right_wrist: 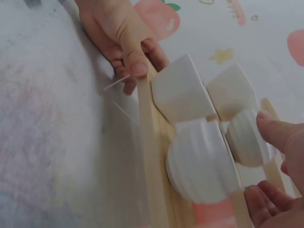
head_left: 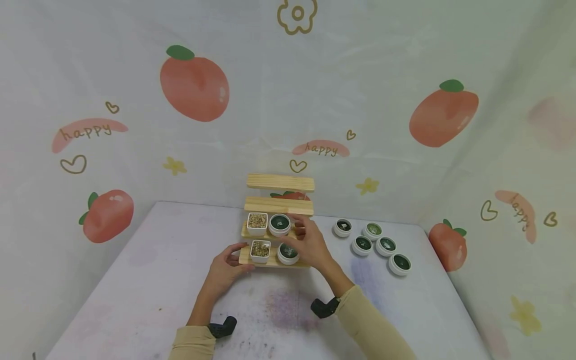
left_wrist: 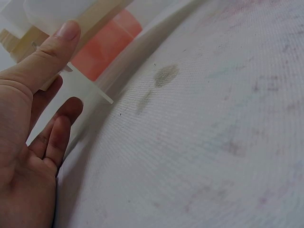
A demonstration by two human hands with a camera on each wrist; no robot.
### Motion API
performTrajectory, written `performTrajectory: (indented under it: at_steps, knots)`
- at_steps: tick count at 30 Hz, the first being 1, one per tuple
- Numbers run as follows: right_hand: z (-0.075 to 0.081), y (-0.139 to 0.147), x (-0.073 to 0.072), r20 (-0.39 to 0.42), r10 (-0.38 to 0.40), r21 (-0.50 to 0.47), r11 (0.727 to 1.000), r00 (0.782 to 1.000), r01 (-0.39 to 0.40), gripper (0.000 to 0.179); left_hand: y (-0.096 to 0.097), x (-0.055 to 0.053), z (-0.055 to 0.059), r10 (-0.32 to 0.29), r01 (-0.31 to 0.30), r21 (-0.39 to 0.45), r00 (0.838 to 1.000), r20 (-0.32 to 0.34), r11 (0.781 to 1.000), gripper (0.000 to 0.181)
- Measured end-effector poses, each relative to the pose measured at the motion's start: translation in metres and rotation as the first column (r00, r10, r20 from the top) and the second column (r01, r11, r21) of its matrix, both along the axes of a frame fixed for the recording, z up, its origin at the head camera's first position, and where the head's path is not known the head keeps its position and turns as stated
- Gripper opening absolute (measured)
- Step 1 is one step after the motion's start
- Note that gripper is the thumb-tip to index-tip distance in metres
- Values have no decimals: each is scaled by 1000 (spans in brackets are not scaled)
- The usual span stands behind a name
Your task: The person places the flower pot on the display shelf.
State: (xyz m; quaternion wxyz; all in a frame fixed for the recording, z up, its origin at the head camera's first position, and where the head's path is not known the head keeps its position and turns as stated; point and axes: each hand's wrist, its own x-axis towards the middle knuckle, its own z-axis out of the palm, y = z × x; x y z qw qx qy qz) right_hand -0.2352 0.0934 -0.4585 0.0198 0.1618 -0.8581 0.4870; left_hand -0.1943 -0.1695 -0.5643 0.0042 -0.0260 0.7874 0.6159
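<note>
A tiered wooden stand (head_left: 280,204) with clear side supports stands at the table's back edge. Its two lower boards each carry a square white pot (head_left: 257,224) of grainy bits and a round white pot with dark green contents. My left hand (head_left: 223,272) grips the left end of the lowest board, thumb along the front and fingers behind. On the board above, my right hand (head_left: 310,245) has its thumb and curled fingers around the round pot (head_left: 280,225). Below that hand sits the lower round pot (head_left: 288,253), partly covered by it.
Several round white pots (head_left: 362,245) with green or dark contents stand on the table to the right of the stand. The white table (head_left: 180,300) has faint purple stains. A white curtain (head_left: 360,75) printed with red fruit hangs behind and at the sides.
</note>
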Motion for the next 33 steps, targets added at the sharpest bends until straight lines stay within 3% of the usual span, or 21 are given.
performTrajectory:
  at_steps: [14,22,28,33]
  knots:
    - [-8,43,9,-24,-188,-31,982,982,187,65,1,1,0,0,0,-10,1000,-2,1000,76]
    - [-15,75,9,-57,-346,-3,938,937,346,64,0,0,0,-4,4,-9,1000,-2,1000,77]
    - [-31,98,8,-100,-435,53,896,895,442,65,-1,-1,0,-1,1,-13,1000,-3,1000,77]
    - [-42,115,10,-38,-484,98,869,874,485,73,-1,0,0,-4,4,-8,1000,4,1000,77]
